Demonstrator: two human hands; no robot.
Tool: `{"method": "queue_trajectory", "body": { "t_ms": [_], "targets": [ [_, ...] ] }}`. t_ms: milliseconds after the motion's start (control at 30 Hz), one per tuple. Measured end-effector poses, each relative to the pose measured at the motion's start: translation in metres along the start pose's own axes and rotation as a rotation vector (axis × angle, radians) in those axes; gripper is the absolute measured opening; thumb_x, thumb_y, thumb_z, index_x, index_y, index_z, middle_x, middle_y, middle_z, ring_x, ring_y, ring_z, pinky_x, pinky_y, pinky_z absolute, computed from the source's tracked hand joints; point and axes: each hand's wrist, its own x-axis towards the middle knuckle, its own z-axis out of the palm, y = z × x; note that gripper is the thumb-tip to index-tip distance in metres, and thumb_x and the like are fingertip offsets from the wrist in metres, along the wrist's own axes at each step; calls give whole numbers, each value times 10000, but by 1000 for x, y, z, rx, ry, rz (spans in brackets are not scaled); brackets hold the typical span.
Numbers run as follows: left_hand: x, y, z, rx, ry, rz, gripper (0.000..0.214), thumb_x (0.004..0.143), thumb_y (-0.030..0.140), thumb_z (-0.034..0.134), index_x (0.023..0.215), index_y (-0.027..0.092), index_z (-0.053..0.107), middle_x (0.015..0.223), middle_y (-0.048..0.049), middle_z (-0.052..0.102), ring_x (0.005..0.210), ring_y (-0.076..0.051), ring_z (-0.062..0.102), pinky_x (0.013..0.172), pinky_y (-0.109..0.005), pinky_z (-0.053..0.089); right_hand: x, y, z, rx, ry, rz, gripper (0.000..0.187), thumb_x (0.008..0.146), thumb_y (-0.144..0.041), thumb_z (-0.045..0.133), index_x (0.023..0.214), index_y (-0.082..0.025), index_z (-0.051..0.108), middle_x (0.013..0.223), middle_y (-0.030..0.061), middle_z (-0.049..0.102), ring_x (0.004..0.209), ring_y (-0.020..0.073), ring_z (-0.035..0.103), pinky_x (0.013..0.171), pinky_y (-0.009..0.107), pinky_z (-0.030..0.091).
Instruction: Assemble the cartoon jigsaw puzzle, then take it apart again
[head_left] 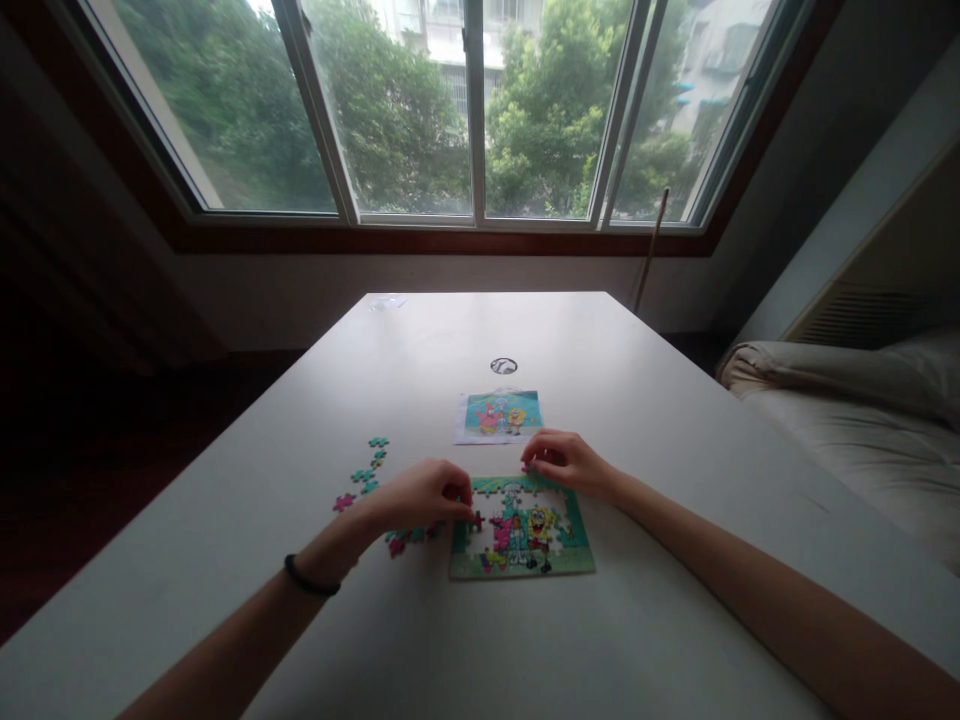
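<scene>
A partly built cartoon jigsaw puzzle (525, 535) lies on the white table (637, 620) in front of me. My left hand (420, 495) rests at the puzzle's left edge, fingers curled and pinching a small dark red piece (475, 520). My right hand (566, 462) sits at the puzzle's top edge, fingers closed on a small pink piece (526, 466). Loose teal and pink pieces (367, 470) are scattered to the left of my left hand, with a few more pieces (405, 540) just under it.
A reference picture (499, 415) of the same cartoon lies just beyond the puzzle. A round cable hole (503, 366) is in the table farther back. A bed or cushion (855, 400) stands to the right; a wide window (472, 110) fills the far wall.
</scene>
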Motion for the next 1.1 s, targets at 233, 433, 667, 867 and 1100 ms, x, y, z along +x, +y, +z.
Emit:
{"method": "queue_trajectory", "body": {
  "t_ms": [233,433,667,867,1100],
  "targets": [
    [-2,3,-1,151,70,34,212,698,403,602,710,199,661,598,30,560,548,-113,469,474,-190,299,0,-2,0,-10,-6,10,126,760,-142,526,832,-133,630,770,22,545,562,67,453,505,175,370],
    [-6,10,1,293,130,6,198,695,409,620,696,214,656,638,23,585,592,-129,500,489,-198,295,0,-2,0,-18,-11,12,125,763,-152,527,832,-132,630,775,25,548,569,71,461,506,176,371],
    [-6,15,5,391,163,-16,104,691,346,651,716,246,638,706,33,603,645,-141,539,508,-204,305,1,-3,-1,-11,-11,2,128,762,-146,526,834,-133,631,784,29,555,585,77,477,507,178,373],
    [-10,24,4,459,162,-50,131,693,316,665,802,257,621,764,35,618,695,-154,572,541,-208,355,0,-4,-1,3,-10,8,126,765,-148,525,835,-134,630,784,29,554,588,77,480,510,177,375],
    [-9,19,4,419,156,-16,199,697,343,652,884,291,614,757,42,614,695,-155,573,553,-211,374,0,-4,0,-1,-12,14,125,769,-157,526,837,-136,629,781,26,549,581,73,467,512,177,374]
  ]
}}
